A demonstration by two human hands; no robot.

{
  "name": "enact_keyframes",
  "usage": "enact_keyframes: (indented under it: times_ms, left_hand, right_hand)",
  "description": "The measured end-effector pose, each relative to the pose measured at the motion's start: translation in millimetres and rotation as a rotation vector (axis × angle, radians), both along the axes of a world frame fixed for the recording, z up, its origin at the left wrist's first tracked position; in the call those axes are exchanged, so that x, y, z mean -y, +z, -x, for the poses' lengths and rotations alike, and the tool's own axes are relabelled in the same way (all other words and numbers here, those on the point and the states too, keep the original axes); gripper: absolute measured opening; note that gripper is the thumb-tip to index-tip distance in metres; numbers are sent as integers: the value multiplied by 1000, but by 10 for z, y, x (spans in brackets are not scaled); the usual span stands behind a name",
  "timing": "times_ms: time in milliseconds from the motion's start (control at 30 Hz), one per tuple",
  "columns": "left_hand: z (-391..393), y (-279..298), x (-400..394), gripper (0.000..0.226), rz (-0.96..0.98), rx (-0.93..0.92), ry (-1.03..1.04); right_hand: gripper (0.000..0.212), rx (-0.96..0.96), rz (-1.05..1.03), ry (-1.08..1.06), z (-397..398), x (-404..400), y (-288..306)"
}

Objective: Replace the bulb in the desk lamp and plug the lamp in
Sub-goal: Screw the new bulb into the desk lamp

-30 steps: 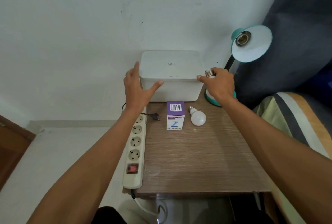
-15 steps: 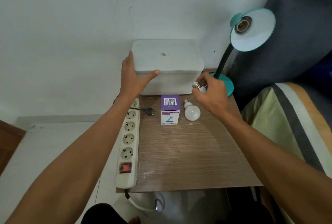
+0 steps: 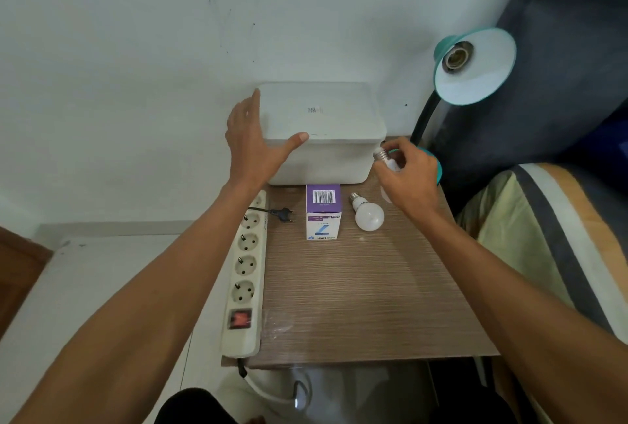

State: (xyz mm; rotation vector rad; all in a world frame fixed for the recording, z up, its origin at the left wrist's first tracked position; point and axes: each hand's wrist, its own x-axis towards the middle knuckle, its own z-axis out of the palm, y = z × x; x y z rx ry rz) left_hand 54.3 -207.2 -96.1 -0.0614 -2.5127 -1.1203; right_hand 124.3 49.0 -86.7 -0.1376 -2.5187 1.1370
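Note:
A teal desk lamp (image 3: 475, 66) stands at the table's back right, its shade tilted towards me and its socket bare. My right hand (image 3: 406, 182) grips a white bulb (image 3: 384, 156) with the metal screw base pointing up-left, just in front of the lamp's base. A second white bulb (image 3: 368, 214) lies on the table beside a purple-and-white bulb carton (image 3: 323, 211). My left hand (image 3: 253, 145) is spread open against the left front corner of a white lidded box (image 3: 323, 124). The lamp's black plug (image 3: 283, 214) lies loose next to a white power strip (image 3: 246, 270).
The wooden table (image 3: 356, 294) sits against a white wall. The power strip runs along its left edge with a red switch at the near end. A striped cushion and dark upholstery crowd the right side. White floor lies to the left.
My right hand carried the bulb from the lamp's base towards me and slightly down. My left hand stayed at the box's left front corner. The view shifted a little.

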Motion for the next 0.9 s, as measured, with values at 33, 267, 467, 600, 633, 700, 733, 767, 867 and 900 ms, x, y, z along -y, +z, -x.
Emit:
enact_keyframes:
  times_ms: [33,267,467,600,633,700,733,767,867,900]
  left_hand:
    - [11,36,-41,116,51,-47,-8]
    - [182,499,-750,113,252,-290,-300]
    - [386,799,-1571,126,292,-240,-592]
    - [552,833,-1959,135,276,-163,-707]
    - [601,825,-2031,136,268,-154,-730]
    - [695,811,-2145,136,250,-167,-770]
    - [735,805,-2185,136,243,-175,-784]
    - [776,799,-2217,136,238,-180,-792]
    - [858,781,-2243,137,247,-204,-805]
    - [868,778,-2235,137,253,-211,-805]
  right_hand:
    - [29,-25,39,-13,6,-21,44]
    - [22,-233,523,-260,128,-320,503]
    - [52,-35,718,-396,436,-761,871]
    - [34,101,823,-329,553,-865,1036]
    - [21,105,874,-325,570,-853,1071]
    - [13,105,974,-327,642,-873,1061]
    - [12,104,991,-331,676,-892,1043]
    - [11,101,992,-334,705,-910,1039]
    - [9,90,1002,-331,764,-937,1063]
    - [9,85,1007,-337,777,-943,1076]
